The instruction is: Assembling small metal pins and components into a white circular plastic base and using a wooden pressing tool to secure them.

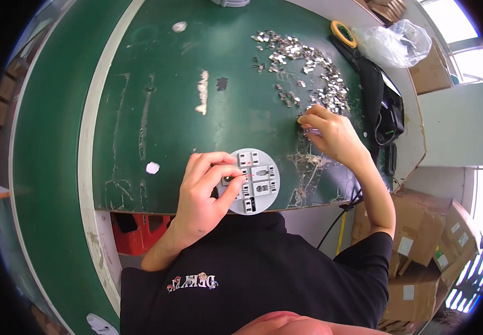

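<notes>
1. bent the fingers of the left hand (205, 184) over the left part of a round grey disc (268, 202), with thumb and index tips close together above the raised blocks.
2. could not tell about a grip there: too small and partly hidden to judge between clasped and released.
3. noticed a thin red line (250, 176) just beside those tips, of unclear kind.
4. curled the fingers of the right hand (335, 134) inward, grasping a few silver metal pieces (312, 132) in the crook.
5. held that hand palm-down at the near end of a scattered heap of small metal clips (333, 84), well apart from the disc.
6. had the disc lying flat at the near edge of the green table (169, 123), just by the black shirt (241, 279), bearing rectangular blocks with dark slots.
7. saw 1 pale scrap (152, 167) to the left of the left hand, and 1 tan streak (203, 92) farther up the tabletop.
8. spotted a yellow ring (336, 25) beyond the heap, near a clear plastic bag (400, 44), with a black bag (372, 95) along the right side.
9. made out cardboard boxes (420, 223) past the right end and a red plastic thing (157, 231) below the near edge, toward the left.
</notes>
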`<state>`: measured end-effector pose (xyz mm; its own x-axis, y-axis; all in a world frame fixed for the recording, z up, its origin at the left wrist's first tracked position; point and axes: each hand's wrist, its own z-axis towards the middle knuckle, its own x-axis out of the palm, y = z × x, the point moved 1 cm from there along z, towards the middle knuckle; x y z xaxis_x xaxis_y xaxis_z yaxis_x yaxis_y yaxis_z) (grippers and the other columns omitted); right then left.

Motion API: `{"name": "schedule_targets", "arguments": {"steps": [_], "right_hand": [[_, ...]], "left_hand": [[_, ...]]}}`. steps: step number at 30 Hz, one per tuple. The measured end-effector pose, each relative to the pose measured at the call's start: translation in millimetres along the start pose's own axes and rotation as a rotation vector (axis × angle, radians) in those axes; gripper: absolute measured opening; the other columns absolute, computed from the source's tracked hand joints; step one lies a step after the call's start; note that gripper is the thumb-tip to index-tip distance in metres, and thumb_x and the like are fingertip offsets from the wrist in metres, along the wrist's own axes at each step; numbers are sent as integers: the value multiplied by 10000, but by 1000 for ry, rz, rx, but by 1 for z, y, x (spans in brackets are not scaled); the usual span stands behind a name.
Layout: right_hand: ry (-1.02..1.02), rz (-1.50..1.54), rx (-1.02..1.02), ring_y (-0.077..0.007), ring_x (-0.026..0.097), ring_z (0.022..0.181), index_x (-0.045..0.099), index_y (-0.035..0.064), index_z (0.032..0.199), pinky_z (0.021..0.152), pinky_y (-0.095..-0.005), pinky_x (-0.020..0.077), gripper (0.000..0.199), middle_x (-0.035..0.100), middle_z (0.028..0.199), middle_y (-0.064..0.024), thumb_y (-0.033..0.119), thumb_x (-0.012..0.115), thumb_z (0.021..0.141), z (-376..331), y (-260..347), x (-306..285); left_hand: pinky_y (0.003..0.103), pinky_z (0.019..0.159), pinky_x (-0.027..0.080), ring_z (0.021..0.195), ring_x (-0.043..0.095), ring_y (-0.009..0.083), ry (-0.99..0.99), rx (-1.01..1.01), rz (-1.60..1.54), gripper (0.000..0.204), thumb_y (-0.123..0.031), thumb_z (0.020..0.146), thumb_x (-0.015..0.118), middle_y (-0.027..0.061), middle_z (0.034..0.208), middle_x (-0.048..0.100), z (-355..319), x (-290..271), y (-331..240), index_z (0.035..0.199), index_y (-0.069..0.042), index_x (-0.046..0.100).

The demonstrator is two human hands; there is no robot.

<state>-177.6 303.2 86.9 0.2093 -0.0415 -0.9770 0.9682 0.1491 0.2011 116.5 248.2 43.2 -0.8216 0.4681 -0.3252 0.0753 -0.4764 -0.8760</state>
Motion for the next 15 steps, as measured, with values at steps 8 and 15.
{"name": "schedule_targets", "arguments": {"steps": [8, 15], "right_hand": [[-133, 7, 28, -203, 589, 601, 645, 38, 981, 562, -312, 488, 155, 639, 952, -48, 17, 656, 827, 0, 6, 2], [-57, 954, 549, -21, 403, 453, 652, 20, 998, 396, -186, 305, 77, 614, 740, -17, 40, 601, 945, 22, 71, -16]], "left_hand": [[291, 784, 447, 950, 528, 192, -11, 15, -20, 116, 8, 809, 720, 46, 1088, 633, 0, 1, 1, 910, -29, 676], [283, 781, 444, 918, 514, 191, 16, 22, 4, 102, -10, 818, 718, 35, 1045, 620, 4, -1, 2, 904, -43, 675]]}}
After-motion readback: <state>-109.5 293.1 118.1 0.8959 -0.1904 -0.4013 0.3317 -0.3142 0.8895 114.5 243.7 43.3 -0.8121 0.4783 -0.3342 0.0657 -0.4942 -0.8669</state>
